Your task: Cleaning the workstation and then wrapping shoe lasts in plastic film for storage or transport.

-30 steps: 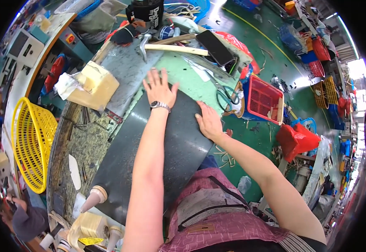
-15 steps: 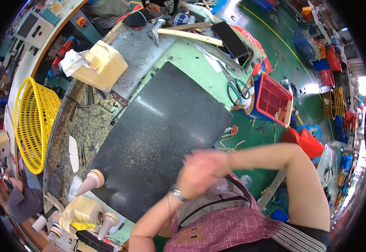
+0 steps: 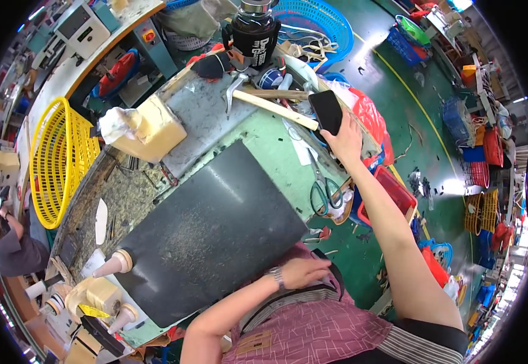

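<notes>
Taking the middle of the black sheet as the clock's centre, a yellow basket stands at 10 o'clock. At 9 o'clock a flat white piece lies on the desk, with a pale cone between 8 and 9 touching the sheet's edge. A yellowish block sits at 11 o'clock. The black sheet lies flat, dusty, with its upper face bare of hands. A dark bottle and a hammer are between 12 and 1. At 4 o'clock the left hand is by the apron, its fingers loosely extended; I cannot tell whether they pinch anything. Scissors lie between 2 and 3. The phone is between 1 and 2, its near end gripped between the thumb and fingers of the right hand at 2 o'clock. Partly behind that forearm is a red basket.
</notes>
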The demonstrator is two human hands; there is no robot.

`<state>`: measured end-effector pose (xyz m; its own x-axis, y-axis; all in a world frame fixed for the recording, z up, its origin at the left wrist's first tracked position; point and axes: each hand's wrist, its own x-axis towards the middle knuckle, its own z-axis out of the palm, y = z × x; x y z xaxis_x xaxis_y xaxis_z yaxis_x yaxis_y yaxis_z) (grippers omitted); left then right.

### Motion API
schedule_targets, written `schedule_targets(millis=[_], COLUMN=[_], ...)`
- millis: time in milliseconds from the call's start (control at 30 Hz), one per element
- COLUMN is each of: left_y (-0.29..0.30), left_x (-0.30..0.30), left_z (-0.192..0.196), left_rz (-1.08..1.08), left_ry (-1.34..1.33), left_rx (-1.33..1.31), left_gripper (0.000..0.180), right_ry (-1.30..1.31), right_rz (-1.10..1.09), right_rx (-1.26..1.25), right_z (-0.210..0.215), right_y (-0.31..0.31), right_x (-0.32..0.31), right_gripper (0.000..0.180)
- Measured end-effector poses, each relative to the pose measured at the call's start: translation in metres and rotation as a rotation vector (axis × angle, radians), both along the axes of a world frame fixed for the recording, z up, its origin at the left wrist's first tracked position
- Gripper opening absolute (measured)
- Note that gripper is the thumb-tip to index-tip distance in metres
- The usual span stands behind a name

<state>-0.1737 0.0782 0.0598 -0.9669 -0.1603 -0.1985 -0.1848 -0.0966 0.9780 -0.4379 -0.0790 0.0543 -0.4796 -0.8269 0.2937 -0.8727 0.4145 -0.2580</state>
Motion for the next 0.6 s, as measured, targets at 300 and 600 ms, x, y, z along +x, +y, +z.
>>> schedule_targets(millis=[300,600], left_y=[-0.150,-0.169], left_x=[0.108,0.053], left_z=[-0.032,-0.043], left_rz=[1.015,0.932], left_ry=[-0.664,-0.920], left_rx=[-1.299,-1.257], left_gripper=[0.041,0.065], right_ry=[0.065,0.129], right_rz=[0.050,0.369], right_rx=[0.107,0.100], right_z=[0.013,0.012], right_y=[-0.029,-0.040], right_x=[-0.012,-0.016], right_gripper=[0.076,0.061])
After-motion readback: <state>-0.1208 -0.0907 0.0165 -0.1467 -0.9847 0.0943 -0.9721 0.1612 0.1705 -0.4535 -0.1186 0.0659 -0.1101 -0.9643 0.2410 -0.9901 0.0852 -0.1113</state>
